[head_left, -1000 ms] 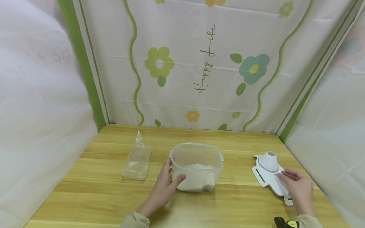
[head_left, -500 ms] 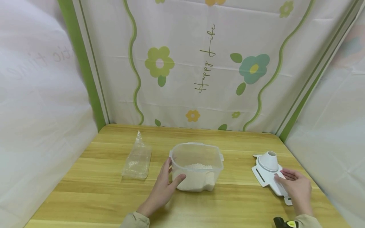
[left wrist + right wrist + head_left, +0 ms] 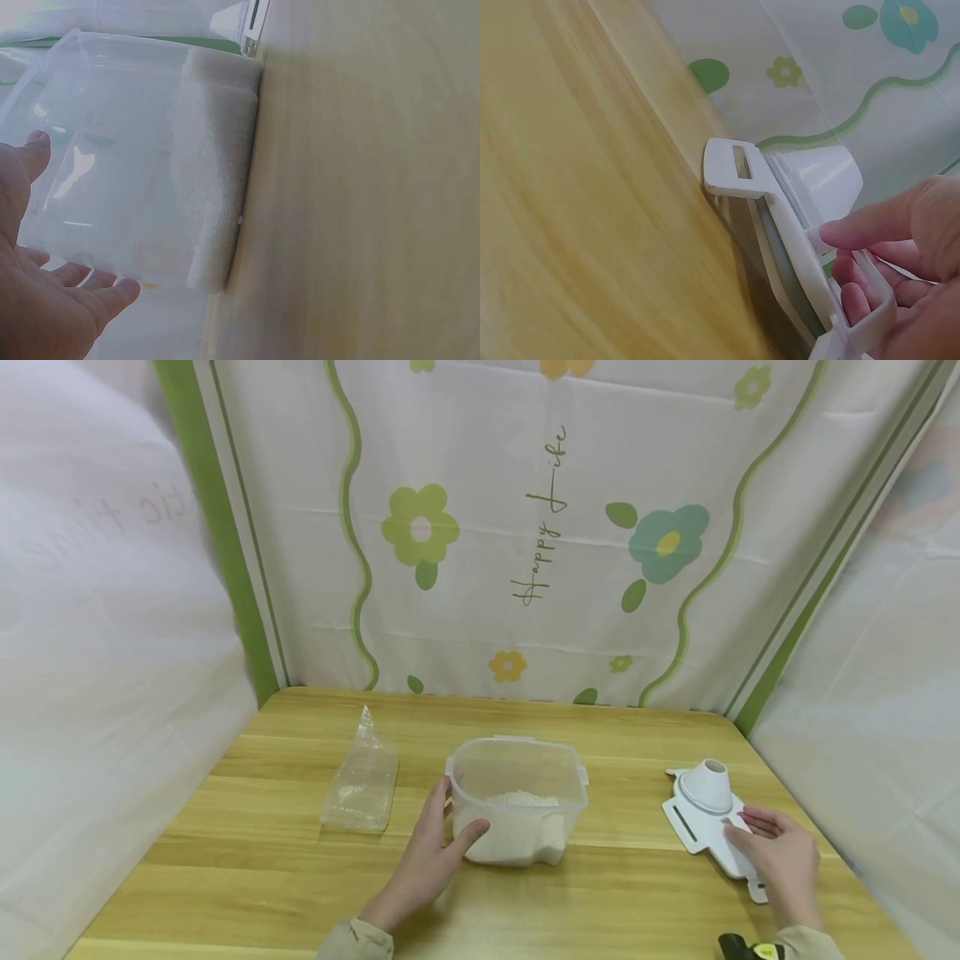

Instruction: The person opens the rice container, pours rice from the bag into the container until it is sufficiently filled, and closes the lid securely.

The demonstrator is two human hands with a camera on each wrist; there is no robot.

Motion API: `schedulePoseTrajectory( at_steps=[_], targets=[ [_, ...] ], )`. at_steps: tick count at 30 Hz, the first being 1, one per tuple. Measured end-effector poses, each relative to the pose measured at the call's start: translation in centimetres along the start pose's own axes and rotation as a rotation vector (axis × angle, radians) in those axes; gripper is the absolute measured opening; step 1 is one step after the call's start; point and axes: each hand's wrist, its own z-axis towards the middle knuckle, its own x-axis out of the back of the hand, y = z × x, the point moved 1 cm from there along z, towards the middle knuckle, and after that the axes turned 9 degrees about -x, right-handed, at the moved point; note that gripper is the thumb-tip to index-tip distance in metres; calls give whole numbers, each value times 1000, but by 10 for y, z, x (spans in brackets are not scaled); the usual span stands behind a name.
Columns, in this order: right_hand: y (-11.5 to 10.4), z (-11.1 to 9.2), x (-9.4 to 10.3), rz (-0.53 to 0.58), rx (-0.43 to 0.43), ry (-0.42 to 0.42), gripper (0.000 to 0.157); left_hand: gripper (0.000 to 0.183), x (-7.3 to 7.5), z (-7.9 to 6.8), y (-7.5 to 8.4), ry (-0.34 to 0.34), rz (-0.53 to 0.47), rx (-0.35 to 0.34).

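Note:
A clear plastic container (image 3: 513, 818) partly filled with what looks like white rice (image 3: 522, 798) stands uncovered mid-table. My left hand (image 3: 429, 852) rests against its near left corner, thumb on the front and fingers spread along the side, as the left wrist view also shows (image 3: 52, 262). To the right lies a white lid (image 3: 708, 831) with a cone-shaped spout (image 3: 707, 784) and slotted side latches. My right hand (image 3: 783, 856) grips its right edge. In the right wrist view the thumb lies near the spout and the fingers curl at a latch; the lid is tilted, one edge close to the tabletop.
A crumpled clear plastic bag (image 3: 362, 781) lies left of the container. By the right sleeve, a black object with a yellow label (image 3: 750, 948) shows at the bottom edge. Printed fabric (image 3: 480, 577) rises behind the wooden table (image 3: 247, 860), with pale sheets on both sides.
My right hand has shifted slightly left and settled its thumb and fingers on the lid's edge. The left hand and the container have stayed in place.

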Motion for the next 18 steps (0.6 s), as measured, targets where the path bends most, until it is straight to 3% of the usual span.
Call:
schedulePoseTrajectory(
  at_steps=[18],
  targets=[
    [-2,-4,-1,91,-7,23,59,92,1,0,0,-6,3,-3]
  ],
)
